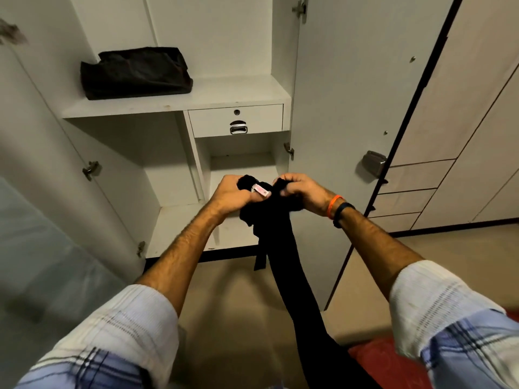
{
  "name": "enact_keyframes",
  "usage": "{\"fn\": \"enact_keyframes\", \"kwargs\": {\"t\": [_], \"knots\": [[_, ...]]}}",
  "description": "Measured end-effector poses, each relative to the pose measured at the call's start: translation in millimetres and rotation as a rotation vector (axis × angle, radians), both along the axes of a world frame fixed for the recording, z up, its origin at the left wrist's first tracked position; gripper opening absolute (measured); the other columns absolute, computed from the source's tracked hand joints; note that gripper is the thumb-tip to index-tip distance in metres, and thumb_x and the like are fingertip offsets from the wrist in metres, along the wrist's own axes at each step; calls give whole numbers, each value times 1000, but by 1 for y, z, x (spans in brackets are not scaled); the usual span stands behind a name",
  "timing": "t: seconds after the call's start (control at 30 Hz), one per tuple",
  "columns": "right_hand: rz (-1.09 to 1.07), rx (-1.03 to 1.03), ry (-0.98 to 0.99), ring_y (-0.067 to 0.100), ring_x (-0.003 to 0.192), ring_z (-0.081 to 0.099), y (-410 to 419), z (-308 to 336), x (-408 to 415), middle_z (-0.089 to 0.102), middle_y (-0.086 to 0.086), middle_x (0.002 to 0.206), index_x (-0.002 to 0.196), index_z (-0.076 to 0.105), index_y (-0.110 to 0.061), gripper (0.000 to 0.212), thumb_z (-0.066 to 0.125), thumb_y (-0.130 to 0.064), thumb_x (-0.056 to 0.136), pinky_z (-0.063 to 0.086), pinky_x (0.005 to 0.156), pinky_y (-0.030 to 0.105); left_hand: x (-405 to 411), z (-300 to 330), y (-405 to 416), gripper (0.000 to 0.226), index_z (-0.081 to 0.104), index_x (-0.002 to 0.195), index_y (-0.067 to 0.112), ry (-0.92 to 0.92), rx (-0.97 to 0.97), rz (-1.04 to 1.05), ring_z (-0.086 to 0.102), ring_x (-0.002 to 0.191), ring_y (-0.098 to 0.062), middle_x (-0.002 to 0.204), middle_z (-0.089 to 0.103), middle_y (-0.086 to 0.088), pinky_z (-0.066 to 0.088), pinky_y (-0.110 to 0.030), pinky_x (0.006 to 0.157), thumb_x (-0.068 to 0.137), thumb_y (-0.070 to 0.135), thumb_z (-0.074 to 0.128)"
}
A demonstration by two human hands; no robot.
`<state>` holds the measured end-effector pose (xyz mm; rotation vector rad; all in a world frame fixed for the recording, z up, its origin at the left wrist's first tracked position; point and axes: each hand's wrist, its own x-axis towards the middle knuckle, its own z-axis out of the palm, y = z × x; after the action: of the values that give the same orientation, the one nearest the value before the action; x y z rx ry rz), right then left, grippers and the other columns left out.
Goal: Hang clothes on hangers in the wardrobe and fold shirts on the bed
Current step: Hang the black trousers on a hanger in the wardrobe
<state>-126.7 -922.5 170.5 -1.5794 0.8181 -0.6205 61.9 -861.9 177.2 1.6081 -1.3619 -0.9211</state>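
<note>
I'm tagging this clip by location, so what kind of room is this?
Most likely a bedroom: an open white wardrobe with a drawer, a red bed at the lower right, and both hands gripping a black garment.

The black garment is matt, soft cloth with a small glossy tag at its gathered top, and the folded dark cloth on the wardrobe shelf looks equally dull. The shelf and drawer front are smooth, matt white laminate, while the drawer pull, hinges and door latch are shiny metal. The rolled sleeves are woven checked cotton, and the orange wristband looks like smooth rubber.
</note>
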Motion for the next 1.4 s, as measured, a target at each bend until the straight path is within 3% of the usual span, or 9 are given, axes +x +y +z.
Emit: {"fn": "enact_keyframes", "kwargs": {"t": [0.13, 0.23, 0.33, 0.43, 0.6, 0.83, 1.07, 1.27, 1.4], "knots": [[-79, 8, 8, 14, 82, 61, -3, -13, 3, 63, 4, 87, 93, 64, -7, 20, 78, -15, 80, 52, 77, 26, -9, -5, -3, 19, 72, 91, 12, 37, 40, 83, 69, 85, -20, 88, 73, -8, 58, -40, 75, 73, 9, 79], [-139, -32, 95, 18, 93, 64, -14, -22, 5, 65, 4, 97, 95, 61, -15, 32, 76, 5, 75, 55, 89, 30, -12, -12, -1, 19, 72, 92, 14, 78, 43, 177, 65, 74, -15, 82, 71, -3, 52, -27, 61, 74, 13, 80], [-242, -69, 185, 25, 106, 63, -23, -25, 10, 64, 6, 108, 94, 57, -26, 35, 62, 2, 73, 53, 97, 42, -9, -14, 4, 16, 72, 93, 10, 150, 73, 246, 56, 66, -12, 76, 65, -1, 46, -22, 57, 82, 20, 77], [-292, -70, 182, 24, 107, 63, -27, -23, 16, 65, 4, 107, 94, 55, -28, 34, 57, 3, 79, 53, 97, 42, -3, -15, 9, 10, 68, 87, 7, 107, 115, 289, 58, 68, -9, 76, 64, 0, 44, -13, 48, 83, 16, 72], [-125, -232, 181, 16, 110, 62, -22, -11, 33, 67, 3, 115, 112, 56, -21, 36, 60, 6, 88, 53, 90, 27, 11, -21, 8, 25, 68, 71, 11, -220, 67, 517, 66, 84, -17, 79, 72, -1, 58, -35, 76, 65, 28, 86], [-78, -347, 187, 10, 107, 58, -14, 1, 53, 65, 2, 116, 118, 56, -14, 41, 59, 12, 86, 48, 82, 13, 32, -10, 15, 22, 63, 76, 21, -172, 71, 557, 68, 90, -18, 86, 68, 2, 59, -37, 82, 72, 18, 85], [-232, -442, 287, 14, 102, 54, -13, -2, 45, 61, 4, 115, 113, 61, -11, 26, 63, 1, 90, 41, 90, 21, 57, -10, 25, 11, 69, 88, 15, -256, 59, 644, 65, 90, -23, 88, 67, -2, 52, -28, 67, 80, 6, 67], [-346, -439, 117, 11, 100, 56, 0, 7, 54, 62, -4, 104, 107, 62, -14, 18, 64, -4, 91, 46, 95, 24, 62, -8, 29, 31, 67, 103, 21, -357, 218, 353, 63, 100, -23, 101, 69, -3, 56, -41, 91, 78, 30, 82], [-359, -487, 210, 16, 107, 54, 5, 13, 53, 61, 8, 121, 127, 52, -11, 40, 62, 2, 91, 42, 98, 25, 55, -11, 29, 39, 68, 117, 15, -319, 46, 471, 65, 100, -21, 104, 70, -3, 55, -33, 85, 82, 27, 79]]}}
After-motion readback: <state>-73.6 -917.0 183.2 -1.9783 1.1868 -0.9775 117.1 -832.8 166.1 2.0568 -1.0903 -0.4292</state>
